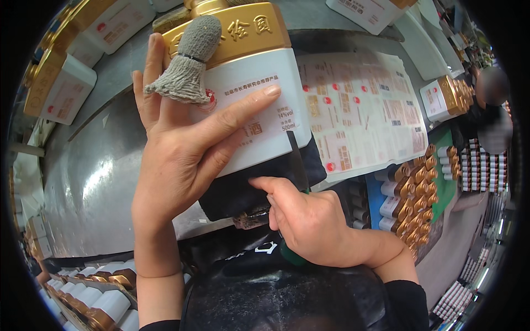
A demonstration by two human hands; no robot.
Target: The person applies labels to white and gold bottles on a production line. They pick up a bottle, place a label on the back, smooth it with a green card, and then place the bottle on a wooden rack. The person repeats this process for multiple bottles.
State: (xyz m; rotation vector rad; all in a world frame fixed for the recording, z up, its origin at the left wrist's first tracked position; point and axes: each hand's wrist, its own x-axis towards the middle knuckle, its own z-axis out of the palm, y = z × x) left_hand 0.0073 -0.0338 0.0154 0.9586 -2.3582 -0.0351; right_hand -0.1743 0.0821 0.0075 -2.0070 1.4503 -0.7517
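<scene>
Gripping green-handled blade point(298, 167) in closed right hand point(314, 229), with tip over bottle point(237, 69) just beyond grip. Resting left hand point(171, 143) spread open on bottle, left of grip. With label sheet point(386, 132) beyond to right, grouped bottles point(391, 207) farther right.

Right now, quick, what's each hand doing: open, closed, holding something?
Left hand: open, fingers spread over the white-and-gold bottle.
Right hand: closed, holding a green-handled tool with a dark, narrow blade.
</scene>
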